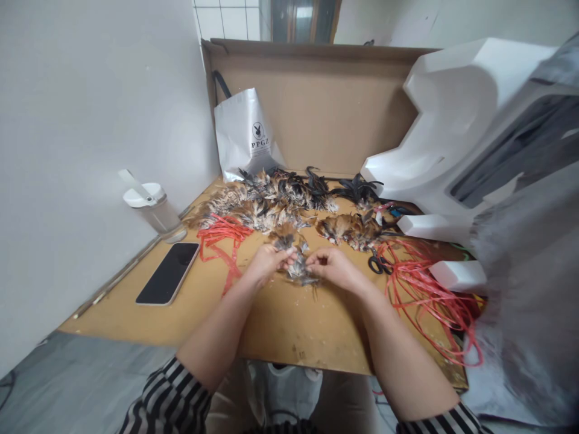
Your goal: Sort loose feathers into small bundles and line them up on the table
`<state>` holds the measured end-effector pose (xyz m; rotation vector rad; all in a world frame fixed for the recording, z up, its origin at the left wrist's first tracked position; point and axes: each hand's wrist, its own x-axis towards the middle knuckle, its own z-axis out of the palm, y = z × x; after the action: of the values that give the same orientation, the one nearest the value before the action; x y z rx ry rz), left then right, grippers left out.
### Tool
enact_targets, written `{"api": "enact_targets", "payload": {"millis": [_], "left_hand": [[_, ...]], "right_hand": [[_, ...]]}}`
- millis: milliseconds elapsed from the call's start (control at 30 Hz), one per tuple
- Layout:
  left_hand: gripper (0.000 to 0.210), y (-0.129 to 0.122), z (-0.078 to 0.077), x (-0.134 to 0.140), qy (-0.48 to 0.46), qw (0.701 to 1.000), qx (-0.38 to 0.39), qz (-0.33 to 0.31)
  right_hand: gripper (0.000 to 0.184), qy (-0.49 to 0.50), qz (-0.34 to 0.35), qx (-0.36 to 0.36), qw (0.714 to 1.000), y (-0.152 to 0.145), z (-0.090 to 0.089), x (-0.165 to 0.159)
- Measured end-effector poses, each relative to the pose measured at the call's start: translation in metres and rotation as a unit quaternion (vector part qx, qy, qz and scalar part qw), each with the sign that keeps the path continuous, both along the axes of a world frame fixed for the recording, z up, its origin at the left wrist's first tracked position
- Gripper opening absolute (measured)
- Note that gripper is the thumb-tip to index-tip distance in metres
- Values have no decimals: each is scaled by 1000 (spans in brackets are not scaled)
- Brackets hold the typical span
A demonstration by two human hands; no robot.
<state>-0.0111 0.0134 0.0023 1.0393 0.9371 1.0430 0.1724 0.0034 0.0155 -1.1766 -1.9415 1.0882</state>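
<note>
In the middle of the tan table, my left hand (pixel 277 259) is closed in a pinch on a small bunch of brown and grey feathers (pixel 284 235). My right hand (pixel 329 264) is just to the right, its fingers curled together by a small pile of grey feathers (pixel 299 270); whether anything sits in its fingertips is too small to make out. Beyond my hands lies a large heap of brown and black feathers (pixel 271 208). A smaller brown feather pile (pixel 346 229) lies to the right of it.
Red plastic strands lie at left (pixel 224 232) and right (pixel 425 286), with black-handled scissors (pixel 379 263) by the right tangle. A phone (pixel 168 274) and a lidded cup (pixel 160 214) stand at left. A silver bag (pixel 244 135) leans at the back; white foam (pixel 456 114) rises at right.
</note>
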Motion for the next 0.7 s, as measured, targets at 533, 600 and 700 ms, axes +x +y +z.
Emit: {"api": "enact_targets", "payload": {"millis": [533,600,700], "left_hand": [[24,6,-1,-9,-109,993,-21,35],[24,7,-1,-9,-118,992,-23,45],[23,8,-1,-9,-130,989,-27,58]], "right_hand": [[16,-358,43,92,928,-16,12,-2],[13,-259,26,70,963,-13,11,0],[12,-53,-24,-1,998,-7,11,2]]}}
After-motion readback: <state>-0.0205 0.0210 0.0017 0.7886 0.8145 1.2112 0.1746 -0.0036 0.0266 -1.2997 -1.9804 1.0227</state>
